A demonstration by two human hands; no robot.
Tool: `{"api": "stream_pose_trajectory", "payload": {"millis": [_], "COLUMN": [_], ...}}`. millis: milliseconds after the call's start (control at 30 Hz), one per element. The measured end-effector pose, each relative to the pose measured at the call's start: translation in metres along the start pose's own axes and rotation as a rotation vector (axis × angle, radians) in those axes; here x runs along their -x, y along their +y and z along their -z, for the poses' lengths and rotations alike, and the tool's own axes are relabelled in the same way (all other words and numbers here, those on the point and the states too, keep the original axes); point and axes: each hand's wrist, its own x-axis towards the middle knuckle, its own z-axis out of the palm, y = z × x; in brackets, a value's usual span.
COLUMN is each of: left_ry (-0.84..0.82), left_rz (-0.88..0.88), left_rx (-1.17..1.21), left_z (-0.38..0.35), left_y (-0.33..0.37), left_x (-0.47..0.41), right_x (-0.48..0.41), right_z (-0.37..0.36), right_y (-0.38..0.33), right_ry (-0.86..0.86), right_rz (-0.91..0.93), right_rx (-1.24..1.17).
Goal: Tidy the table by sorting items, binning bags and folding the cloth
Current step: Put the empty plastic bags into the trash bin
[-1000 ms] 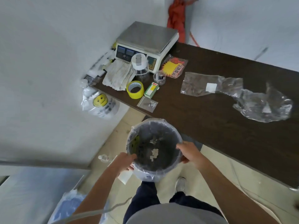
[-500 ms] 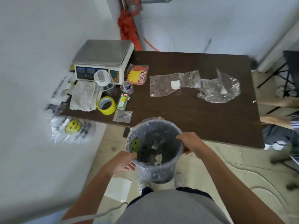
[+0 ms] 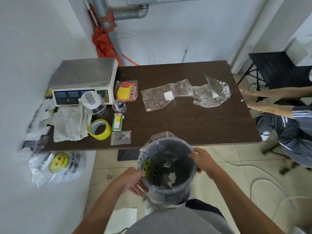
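Note:
I hold a dark round bin lined with a clear plastic bag in front of the brown table, just below its near edge. My left hand grips the bin's left rim and my right hand grips the right rim. Bits of white scrap lie inside. Two empty clear bags lie on the table: a flat one with a white label and a crumpled one to its right. A pale cloth lies spread at the table's left end.
At the left end stand a weighing scale, a clear jar, a yellow tape roll, a green box, a small zip bag and a red-yellow packet. Another person's legs are at the right. A smiley-face bag hangs off the left corner.
The view has swung right and back, so the whole table shows now. Both hands keep their grip on the bin, which sits slightly farther from the table edge.

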Motion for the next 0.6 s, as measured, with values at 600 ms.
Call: {"api": "stream_pose_trajectory", "payload": {"millis": [600], "left_ry": [0.13], "left_rz": [-0.011], "left_rx": [0.178], "left_z": [-0.012], "left_y": [-0.007], "left_x": [-0.028], "right_x": [-0.014], "right_z": [0.009], "right_y": [0.007], "right_ry": [0.11], "right_rz": [-0.026], "right_rx": [0.16]}}
